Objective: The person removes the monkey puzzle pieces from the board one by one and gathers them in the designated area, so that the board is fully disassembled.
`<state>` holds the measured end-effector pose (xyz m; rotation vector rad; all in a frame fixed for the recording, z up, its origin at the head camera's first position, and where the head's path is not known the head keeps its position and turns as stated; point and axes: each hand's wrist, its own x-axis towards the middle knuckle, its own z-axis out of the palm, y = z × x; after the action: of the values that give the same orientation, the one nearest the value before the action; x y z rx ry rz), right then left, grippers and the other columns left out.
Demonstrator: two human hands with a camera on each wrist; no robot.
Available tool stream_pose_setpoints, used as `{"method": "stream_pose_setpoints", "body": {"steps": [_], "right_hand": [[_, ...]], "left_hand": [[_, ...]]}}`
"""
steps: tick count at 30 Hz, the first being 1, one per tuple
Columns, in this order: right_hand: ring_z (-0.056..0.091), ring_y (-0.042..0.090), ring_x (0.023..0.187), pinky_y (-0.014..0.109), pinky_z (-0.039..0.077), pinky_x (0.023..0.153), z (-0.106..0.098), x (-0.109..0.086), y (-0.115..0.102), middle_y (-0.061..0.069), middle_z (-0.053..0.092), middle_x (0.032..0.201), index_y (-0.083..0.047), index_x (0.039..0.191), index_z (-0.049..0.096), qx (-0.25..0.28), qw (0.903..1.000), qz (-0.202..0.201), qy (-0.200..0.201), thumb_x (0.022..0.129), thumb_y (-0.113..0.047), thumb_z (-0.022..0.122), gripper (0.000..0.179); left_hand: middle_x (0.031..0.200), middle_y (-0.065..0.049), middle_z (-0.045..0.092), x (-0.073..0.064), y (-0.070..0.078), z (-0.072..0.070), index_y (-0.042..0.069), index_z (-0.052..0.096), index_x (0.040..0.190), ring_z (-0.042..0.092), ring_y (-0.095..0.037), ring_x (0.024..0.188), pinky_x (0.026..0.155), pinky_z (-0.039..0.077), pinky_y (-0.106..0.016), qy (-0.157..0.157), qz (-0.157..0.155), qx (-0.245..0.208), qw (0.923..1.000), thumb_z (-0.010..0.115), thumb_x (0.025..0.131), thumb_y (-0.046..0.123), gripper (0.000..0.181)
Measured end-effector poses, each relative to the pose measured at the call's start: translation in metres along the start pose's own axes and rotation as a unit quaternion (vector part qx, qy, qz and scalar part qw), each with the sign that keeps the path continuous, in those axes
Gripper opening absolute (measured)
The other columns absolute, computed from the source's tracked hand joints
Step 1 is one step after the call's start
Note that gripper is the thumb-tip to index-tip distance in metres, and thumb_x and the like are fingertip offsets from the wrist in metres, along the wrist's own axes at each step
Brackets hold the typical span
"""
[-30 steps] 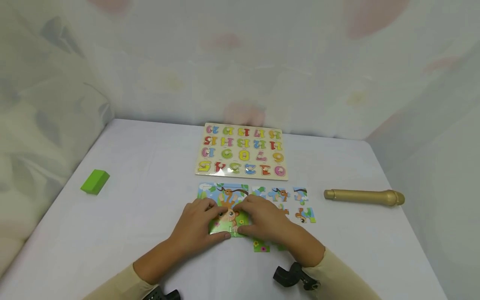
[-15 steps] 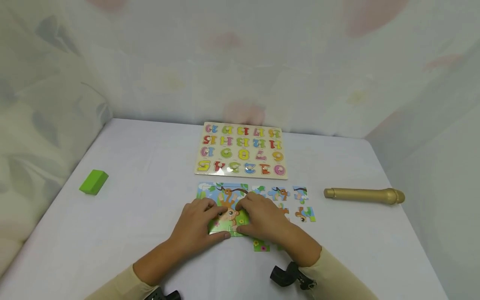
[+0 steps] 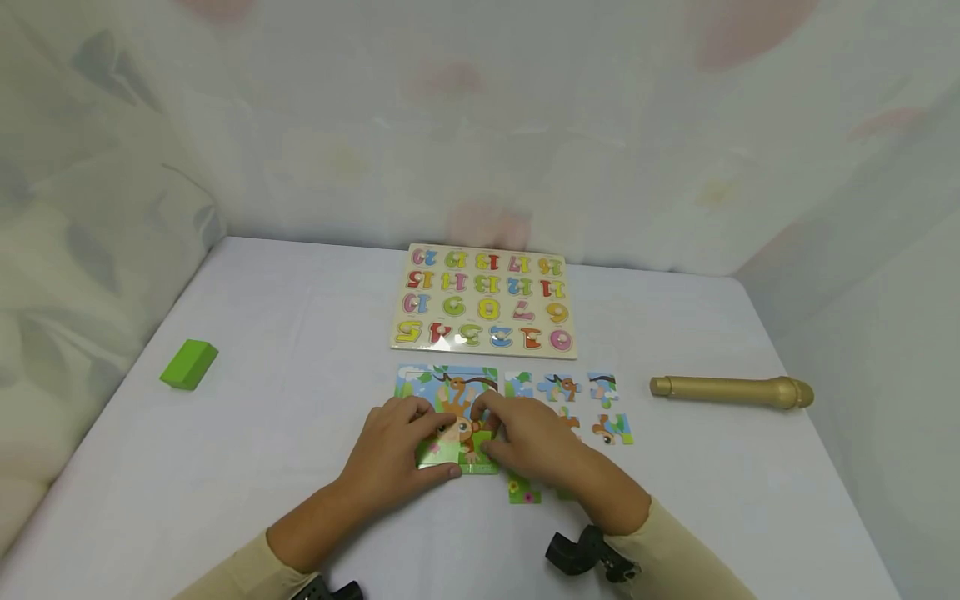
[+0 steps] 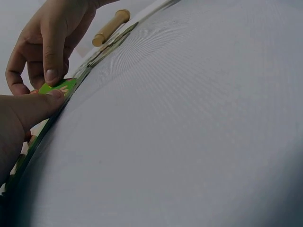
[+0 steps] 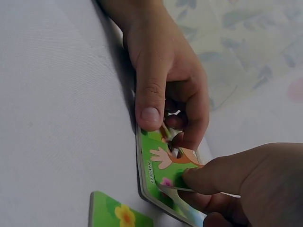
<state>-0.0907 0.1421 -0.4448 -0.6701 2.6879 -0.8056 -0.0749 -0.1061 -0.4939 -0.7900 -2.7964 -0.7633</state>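
A jigsaw puzzle board (image 3: 467,385) with a monkey picture lies flat on the white table. My left hand (image 3: 387,446) rests over its left side, the thumb at the near edge and the bent fingers on the picture. At the board's right side, my right hand (image 3: 536,437) pinches a jigsaw piece (image 5: 171,169) between thumb and fingers. This piece shows a monkey's hand on green and is tilted over the board in the right wrist view. Loose pieces (image 3: 559,388) lie right of the board; my right hand hides some of them.
Behind the puzzle lies a number board (image 3: 486,302). A green block (image 3: 189,364) is at the far left, and a gold toy microphone (image 3: 727,392) at the right. One flower piece (image 5: 118,210) lies near my right hand. Fabric walls rise behind the table and at both sides.
My right thumb and fingers have shifted slightly right, uncovering more of the board's right side, and the piece they pinch has moved with them. My left hand has stayed in place.
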Motion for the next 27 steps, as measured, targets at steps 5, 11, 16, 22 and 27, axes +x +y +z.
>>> {"method": "stream_pose_setpoints", "body": {"steps": [5,11,16,22,27], "right_hand": [[0.056,0.006,0.066,0.029,0.049,0.062,-0.005,-0.004,0.002,-0.012,0.068,0.092,-0.025,0.118,0.067,0.041,0.9992,-0.001,0.004,0.097,-0.017,0.078,0.025],[0.055,0.007,0.054,0.028,0.048,0.057,-0.013,-0.014,0.01,-0.012,0.067,0.087,-0.025,0.118,0.065,0.089,0.996,0.0,0.01,0.097,-0.014,0.074,0.025],[0.057,0.009,0.055,0.029,0.048,0.056,-0.019,-0.026,0.022,-0.012,0.067,0.088,-0.026,0.118,0.065,0.116,0.993,0.007,0.018,0.099,-0.012,0.071,0.024],[0.053,0.01,0.063,0.027,0.048,0.056,-0.026,-0.043,0.039,-0.007,0.065,0.091,-0.025,0.117,0.066,0.138,0.9893,0.017,0.044,0.098,-0.008,0.071,0.026],[0.055,0.012,0.066,0.027,0.048,0.054,-0.031,-0.058,0.05,-0.002,0.063,0.092,-0.026,0.115,0.064,0.168,0.9824,0.054,0.062,0.099,-0.009,0.072,0.025]], "left_hand": [[0.112,0.006,0.06,0.001,-0.001,0.001,0.025,0.078,0.128,0.052,-0.016,0.1,0.085,0.039,-0.041,0.005,0.002,-0.006,1.0,0.092,0.075,0.061,0.066],[0.112,0.006,0.06,0.0,0.0,0.001,0.025,0.078,0.127,0.052,-0.016,0.101,0.085,0.04,-0.041,0.006,0.004,-0.01,0.9999,0.092,0.074,0.061,0.065],[0.112,0.006,0.06,0.0,0.002,0.0,0.025,0.078,0.127,0.051,-0.015,0.101,0.087,0.04,-0.041,-0.003,-0.006,-0.01,0.9999,0.092,0.075,0.061,0.065],[0.113,0.006,0.06,0.0,0.002,-0.001,0.024,0.078,0.128,0.052,-0.016,0.102,0.088,0.041,-0.041,-0.007,-0.009,-0.007,0.9999,0.092,0.075,0.061,0.066],[0.113,0.006,0.06,0.0,0.001,0.0,0.024,0.078,0.128,0.051,-0.016,0.102,0.087,0.04,-0.041,-0.004,-0.006,-0.006,1.0,0.092,0.075,0.061,0.066]]}}
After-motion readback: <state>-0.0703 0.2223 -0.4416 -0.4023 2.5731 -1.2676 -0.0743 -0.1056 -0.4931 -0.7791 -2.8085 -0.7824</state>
